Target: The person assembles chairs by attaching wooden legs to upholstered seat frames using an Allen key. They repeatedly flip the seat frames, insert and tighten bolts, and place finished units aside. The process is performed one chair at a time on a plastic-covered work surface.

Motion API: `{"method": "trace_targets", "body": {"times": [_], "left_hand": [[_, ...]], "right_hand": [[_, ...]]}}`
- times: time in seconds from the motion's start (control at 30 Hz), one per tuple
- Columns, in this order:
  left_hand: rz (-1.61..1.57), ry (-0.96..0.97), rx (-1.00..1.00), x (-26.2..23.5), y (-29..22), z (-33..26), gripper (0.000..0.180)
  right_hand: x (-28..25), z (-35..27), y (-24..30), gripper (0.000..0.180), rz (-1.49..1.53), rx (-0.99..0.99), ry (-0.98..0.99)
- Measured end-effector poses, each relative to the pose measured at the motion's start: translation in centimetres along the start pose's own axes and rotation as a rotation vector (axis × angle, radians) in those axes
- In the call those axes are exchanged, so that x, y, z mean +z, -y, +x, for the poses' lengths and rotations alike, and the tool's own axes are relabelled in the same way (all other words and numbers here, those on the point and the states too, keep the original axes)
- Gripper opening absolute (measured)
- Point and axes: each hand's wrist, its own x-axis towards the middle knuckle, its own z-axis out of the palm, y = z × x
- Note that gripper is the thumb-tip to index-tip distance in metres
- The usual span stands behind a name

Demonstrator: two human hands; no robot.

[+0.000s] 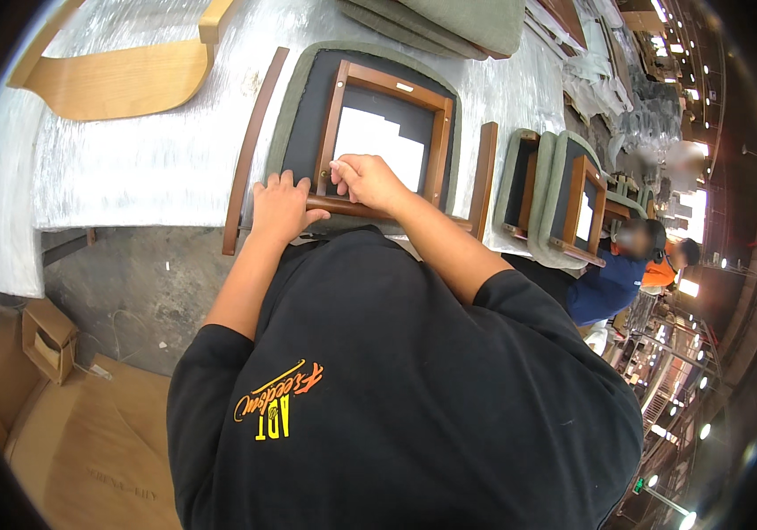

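Observation:
A grey-green padded chair seat (294,113) lies underside up before me. On its dark underside sits a brown wooden frame (440,150), with white labels showing inside its opening. My left hand (281,208) rests with spread fingers on the seat's near left corner, its thumb against the near brown rail (352,208). My right hand (368,184) is closed in a pinch over the frame's left side, close to its near left corner. Whatever its fingers hold is hidden. Brown wooden legs (253,146) stick out along both sides of the seat.
Plastic wrap covers the worktable (131,177). A light wooden chair back (122,79) lies far left; stacked grey-green cushions (458,22) lie at the back. More upturned chair seats (564,194) stand at right, near a person in blue (612,283). Cardboard (95,442) lies on the floor, lower left.

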Motion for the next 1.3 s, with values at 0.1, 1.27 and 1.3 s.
{"method": "trace_targets", "body": {"times": [0.1, 1.27, 1.3], "left_hand": [[-0.012, 0.014, -0.014, -0.2, 0.0, 0.1, 0.07], [-0.201, -0.314, 0.387, 0.3, -6.1, 33.5, 0.033], [-0.117, -0.342, 0.423, 1.4, -7.0, 36.9, 0.04]], "right_hand": [[0.6, 1.0, -1.2, 0.035, -0.124, -0.087, -0.029], [1.3, -12.8, -5.3, 0.075, 0.67, 0.534, -0.283], [2.3, -12.0, -5.7, 0.066, 0.541, 0.54, -0.338]]}}
